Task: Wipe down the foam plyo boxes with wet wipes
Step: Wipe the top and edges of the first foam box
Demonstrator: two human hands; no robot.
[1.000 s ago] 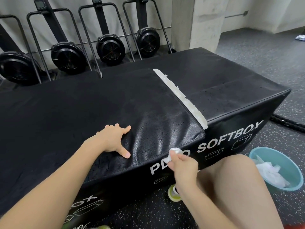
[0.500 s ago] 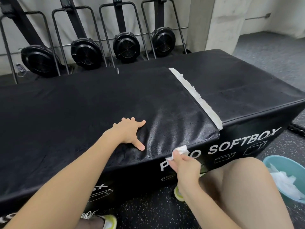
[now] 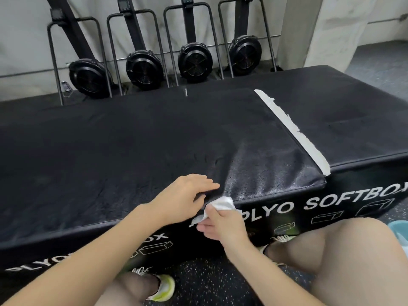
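Observation:
Black foam plyo boxes (image 3: 132, 151) lie side by side in front of me, with "PLYO SOFTBOX" printed in white on their front faces. My right hand (image 3: 223, 226) holds a crumpled white wet wipe (image 3: 221, 205) against the top front edge of the middle box. My left hand (image 3: 187, 193) rests on the top of that box just left of the wipe, its fingers pointing right and the thumb tucked at the edge. A strip of torn white tape (image 3: 293, 131) runs along the seam to the right-hand box (image 3: 344, 120).
Several black fan rowing machines (image 3: 141, 69) stand upright against the wall behind the boxes. A concrete pillar (image 3: 318, 29) rises at the back right. A teal bucket's rim (image 3: 397, 226) shows at the right edge. My knees and yellow-soled shoe (image 3: 163, 288) are on the speckled floor.
My left hand has slid toward the front edge and closed in on the wipe. My right hand has lifted the wipe from the front face to the top edge. The view shifted left.

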